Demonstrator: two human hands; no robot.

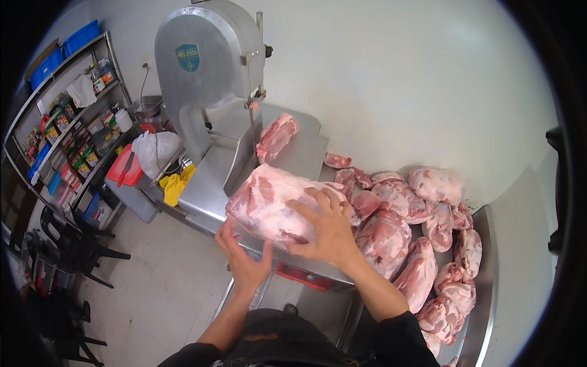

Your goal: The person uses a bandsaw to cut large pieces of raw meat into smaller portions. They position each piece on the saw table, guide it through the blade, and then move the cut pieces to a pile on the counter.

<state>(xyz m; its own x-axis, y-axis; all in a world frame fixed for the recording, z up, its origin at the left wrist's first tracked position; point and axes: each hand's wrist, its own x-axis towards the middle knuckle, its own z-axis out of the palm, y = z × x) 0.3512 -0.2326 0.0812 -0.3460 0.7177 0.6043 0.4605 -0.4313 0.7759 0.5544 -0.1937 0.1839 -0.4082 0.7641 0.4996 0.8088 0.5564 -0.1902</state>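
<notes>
A large slab of raw meat [275, 202] with a pale fat layer lies between my two hands at the front of the bandsaw table. My left hand [246, 261] grips its near left edge, thumb and fingers spread along the side. Across its right part my right hand [323, 227] is pressed, fingers splayed over the top. Just beyond the slab, a smaller cut of meat [278, 136] rests on the steel saw table [302, 156], beside the blade [252, 119]. The slab's underside is hidden.
The grey meat bandsaw [206, 55] rises behind the table, with an upright guide plate [241, 158]. Several meat pieces [385, 238] fill the steel counter at right, bounded by a raised rim [488, 275]. At left are a yellow cloth [179, 185], a knife [126, 169] on a red board, and shelves [69, 137].
</notes>
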